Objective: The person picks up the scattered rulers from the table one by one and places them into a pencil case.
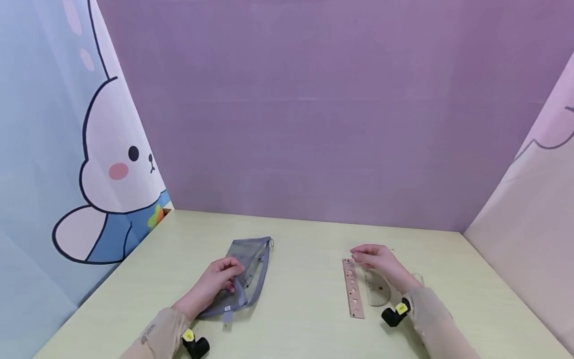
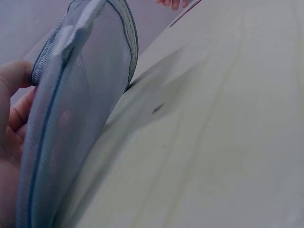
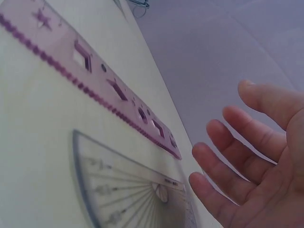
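Observation:
A grey-blue mesh zip pouch [image 1: 246,248] lies at the left of the table, its opening spread. My left hand [image 1: 215,281] pinches the pouch's edge between thumb and fingers; in the left wrist view the mesh [image 2: 90,90] stands up off the table. On the right, a pink ruler [image 1: 353,288] with shaped cut-outs lies flat. Beside it is a clear protractor [image 1: 376,291], partly covered by my right hand [image 1: 376,260]. That hand hovers near the ruler's far end, fingers loosely bent and holding nothing, as the right wrist view shows.
Past my right wrist, part of another clear piece [image 1: 419,278] shows on the pale table [image 1: 309,279]. A purple cloth [image 1: 332,114] rises behind the table's far edge, and printed curtains [image 1: 40,174] hang at both sides.

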Demonstrator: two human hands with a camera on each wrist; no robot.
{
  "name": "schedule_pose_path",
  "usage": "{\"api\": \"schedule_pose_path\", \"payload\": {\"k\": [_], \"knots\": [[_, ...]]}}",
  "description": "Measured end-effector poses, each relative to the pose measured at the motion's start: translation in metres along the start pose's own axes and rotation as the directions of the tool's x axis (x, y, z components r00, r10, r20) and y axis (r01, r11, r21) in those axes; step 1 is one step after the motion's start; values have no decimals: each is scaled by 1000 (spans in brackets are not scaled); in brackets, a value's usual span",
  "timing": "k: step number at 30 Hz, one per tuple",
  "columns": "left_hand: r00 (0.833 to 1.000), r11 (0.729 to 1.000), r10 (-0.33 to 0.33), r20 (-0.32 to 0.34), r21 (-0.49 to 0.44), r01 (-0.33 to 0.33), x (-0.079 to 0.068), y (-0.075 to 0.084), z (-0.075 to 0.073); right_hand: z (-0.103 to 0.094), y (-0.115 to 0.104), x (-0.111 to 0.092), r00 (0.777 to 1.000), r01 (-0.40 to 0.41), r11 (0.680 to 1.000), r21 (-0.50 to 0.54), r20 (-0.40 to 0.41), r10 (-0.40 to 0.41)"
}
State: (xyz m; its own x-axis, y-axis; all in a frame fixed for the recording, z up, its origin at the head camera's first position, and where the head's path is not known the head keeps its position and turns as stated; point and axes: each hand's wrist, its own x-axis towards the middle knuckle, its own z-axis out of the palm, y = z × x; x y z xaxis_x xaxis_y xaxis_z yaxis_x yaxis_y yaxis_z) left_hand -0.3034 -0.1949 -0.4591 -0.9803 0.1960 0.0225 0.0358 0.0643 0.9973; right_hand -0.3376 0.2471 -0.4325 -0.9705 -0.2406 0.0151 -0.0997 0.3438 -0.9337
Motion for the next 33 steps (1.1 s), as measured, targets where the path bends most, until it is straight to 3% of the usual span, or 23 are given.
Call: {"api": "schedule_pose_path", "payload": {"k": [10,15,24,33], "knots": [[1000,1000,-8,-1,7,8,-4,3,-3,4,6,3,999,10,988,-155,50,-2],[1000,1000,-7,6,11,7,-6,5,-2,4,7,1,996,31,965,-261,85,-9],[1000,1000,3,19,15,-4,-3,5,1,2,12,-3,988,74,897,-436,155,-6],[999,1000,2,34,11,-2,-2,7,1,2,20,1,980,150,822,-549,192,-51]]}}
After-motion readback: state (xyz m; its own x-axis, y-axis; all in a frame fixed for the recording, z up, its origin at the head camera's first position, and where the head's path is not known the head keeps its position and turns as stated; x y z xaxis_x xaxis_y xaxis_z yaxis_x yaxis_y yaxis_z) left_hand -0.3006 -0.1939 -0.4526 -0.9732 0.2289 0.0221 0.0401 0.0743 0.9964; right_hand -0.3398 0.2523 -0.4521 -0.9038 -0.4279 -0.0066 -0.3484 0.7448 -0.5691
